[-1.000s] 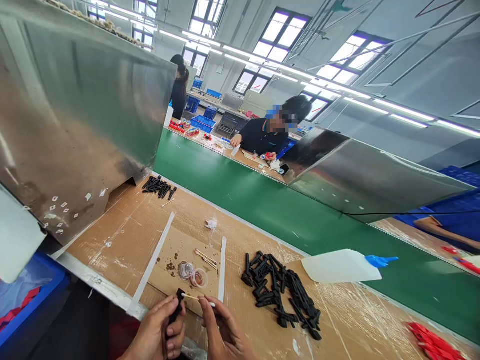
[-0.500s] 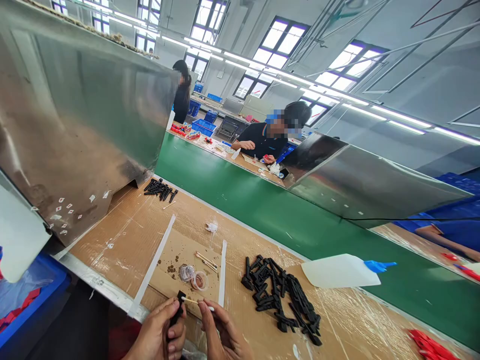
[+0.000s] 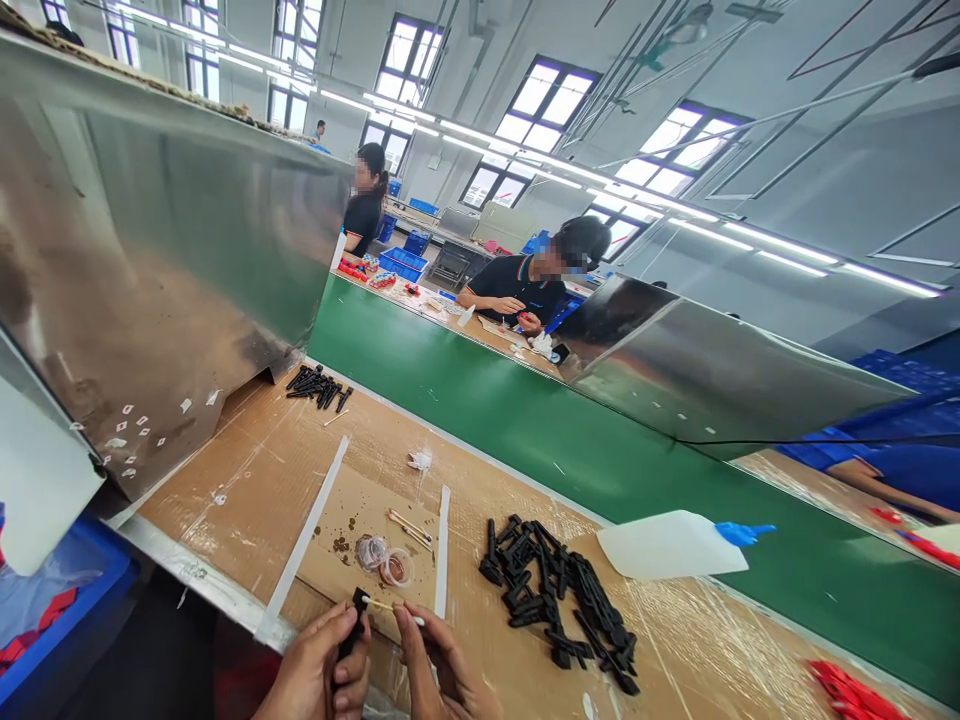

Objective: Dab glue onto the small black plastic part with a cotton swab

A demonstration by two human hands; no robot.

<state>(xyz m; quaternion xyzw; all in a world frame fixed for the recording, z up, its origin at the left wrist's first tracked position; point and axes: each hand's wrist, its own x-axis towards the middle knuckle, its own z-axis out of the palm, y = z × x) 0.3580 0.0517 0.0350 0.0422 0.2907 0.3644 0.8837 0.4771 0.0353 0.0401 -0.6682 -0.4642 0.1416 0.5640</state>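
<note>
In my left hand (image 3: pixel 324 660) is a black plastic part (image 3: pixel 358 602), gripped upright between thumb and fingers. A cotton swab (image 3: pixel 380 603) is pinched in my right hand (image 3: pixel 439 655), its left tip against or very near the top of the black part. Just beyond my hands, a small round tub (image 3: pixel 397 568) with brown contents and its clear lid (image 3: pixel 371 551) sit on a cardboard sheet (image 3: pixel 352 500) spotted with brown. Several more cotton swabs (image 3: pixel 410 528) lie beside the tub. A heap of black parts (image 3: pixel 559 590) is to the right of my right hand.
A second group of black parts (image 3: pixel 319 387) lies at the far left. A white squeeze bottle (image 3: pixel 675 545) with a blue nozzle rests on its side. Red pieces (image 3: pixel 855 690) are at lower right. A metal panel (image 3: pixel 172 270) borders the left; a co-worker (image 3: pixel 525 285) sits across the green belt (image 3: pixel 465 400).
The camera view has shifted slightly. My hands keep nearly the same pose, with the swab still at the black part. The co-worker across the belt has moved their hands closer together.
</note>
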